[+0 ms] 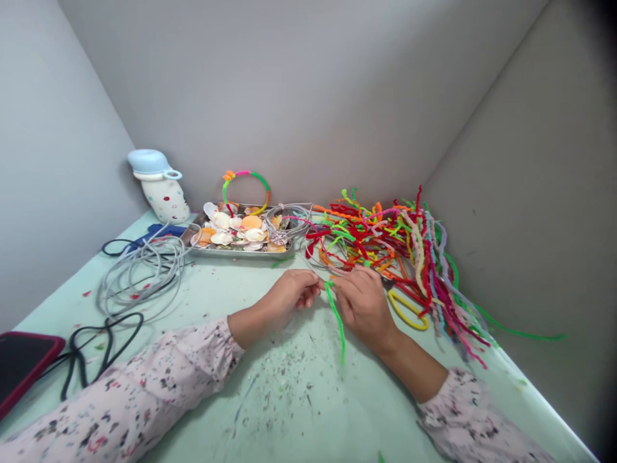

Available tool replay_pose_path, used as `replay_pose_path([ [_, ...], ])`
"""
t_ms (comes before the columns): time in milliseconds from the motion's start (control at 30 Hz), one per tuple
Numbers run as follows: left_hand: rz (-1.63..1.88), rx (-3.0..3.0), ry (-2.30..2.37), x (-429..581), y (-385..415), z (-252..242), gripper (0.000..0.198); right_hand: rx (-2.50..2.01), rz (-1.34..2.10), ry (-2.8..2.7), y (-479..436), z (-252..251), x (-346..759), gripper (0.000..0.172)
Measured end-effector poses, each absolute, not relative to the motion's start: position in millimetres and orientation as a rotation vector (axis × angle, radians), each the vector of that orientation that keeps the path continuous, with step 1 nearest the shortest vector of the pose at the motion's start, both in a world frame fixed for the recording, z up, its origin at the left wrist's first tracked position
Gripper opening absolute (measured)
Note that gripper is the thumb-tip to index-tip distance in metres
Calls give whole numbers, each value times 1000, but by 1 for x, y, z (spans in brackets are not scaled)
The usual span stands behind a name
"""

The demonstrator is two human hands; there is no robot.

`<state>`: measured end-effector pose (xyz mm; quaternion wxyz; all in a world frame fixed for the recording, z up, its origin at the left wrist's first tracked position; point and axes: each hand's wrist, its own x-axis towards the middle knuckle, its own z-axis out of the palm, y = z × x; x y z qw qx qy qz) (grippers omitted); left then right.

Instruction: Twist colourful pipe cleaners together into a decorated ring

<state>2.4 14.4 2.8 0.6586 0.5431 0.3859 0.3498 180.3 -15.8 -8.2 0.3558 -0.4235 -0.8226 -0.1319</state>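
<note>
A bright green pipe cleaner (pixel 338 325) hangs down between my hands over the middle of the table. Its upper end is bent near my fingertips, and part of it is hidden there. My left hand (pixel 295 294) pinches at that upper end with thumb and forefinger, its other fingers curled in. From the other side my right hand (pixel 365 307) is closed on the same green pipe cleaner. Whether a thin wire also runs between the fingers I cannot make out.
Behind my hands stands a metal tray (pixel 241 254) of seashells (pixel 252 223), with a colourful pipe-cleaner ring (pixel 267 183) on it. Piled pipe cleaners (pixel 385 235) and yellow-handled scissors (pixel 407 312) lie right. Coiled grey cable (pixel 108 283), a bottle (pixel 164 196) and a phone (pixel 24 363) are left.
</note>
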Motion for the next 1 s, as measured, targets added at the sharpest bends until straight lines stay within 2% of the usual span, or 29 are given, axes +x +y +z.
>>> replay_pose_path([
  [167, 1167, 1831, 1171, 0, 5, 4, 14, -1152, -298, -2072, -14, -10, 182, 16],
  [267, 1286, 2091, 1134, 0, -3, 8, 25, -1132, -279, -2073, -14, -10, 182, 16],
  [367, 1267, 2225, 1029, 0, -5, 8, 31, -1118, -249, -2097, -14, -10, 182, 18],
  [633, 1193, 2250, 1019, -2, 3, 2, 12, -1044, -248, -2166, -11, -14, 184, 19],
  [1000, 1069, 2189, 1013, -3, 3, 8, 10, -957, -287, -2149, -14, -13, 182, 18],
])
